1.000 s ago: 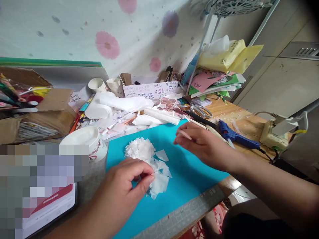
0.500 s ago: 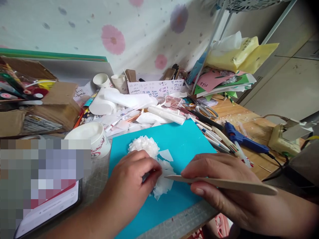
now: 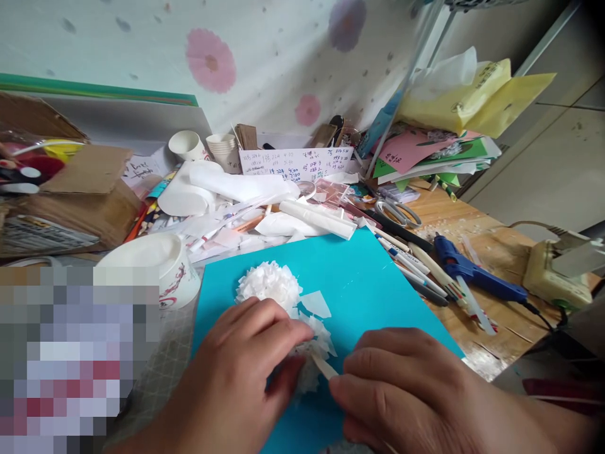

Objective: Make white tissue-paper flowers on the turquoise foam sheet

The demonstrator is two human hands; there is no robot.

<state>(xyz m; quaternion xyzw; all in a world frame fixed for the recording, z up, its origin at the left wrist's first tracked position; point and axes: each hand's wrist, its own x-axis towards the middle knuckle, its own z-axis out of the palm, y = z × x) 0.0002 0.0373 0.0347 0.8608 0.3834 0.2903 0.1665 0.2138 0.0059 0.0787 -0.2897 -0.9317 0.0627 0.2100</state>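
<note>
On a bright blue sheet (image 3: 378,284) lie two clusters of crumpled white paper. The upper one is a round ruffled paper pompom (image 3: 269,284). The nearer paper cluster (image 3: 324,337) is partly hidden by my left hand (image 3: 250,359), whose thumb and forefinger close on its left edge. A flat paper piece (image 3: 316,304) lies just above that cluster. My right hand (image 3: 401,384) grips a thin wooden craft stick (image 3: 325,367). The stick's tip touches the middle of the nearer cluster; most of its length is hidden in the hand.
White paper scraps and rolls (image 3: 316,215) crowd behind the sheet. A paper bowl (image 3: 182,274) and cardboard box (image 3: 85,189) stand left. Pens (image 3: 416,271), scissors (image 3: 397,214), a blue glue gun (image 3: 477,271) and a power strip (image 3: 558,271) lie right. A blurred-out area covers the lower left.
My right hand has turned and moved down, so the stick now points up-left into the paper cluster instead of lying nearly level. My left hand stays at the cluster. The view has shifted slightly.
</note>
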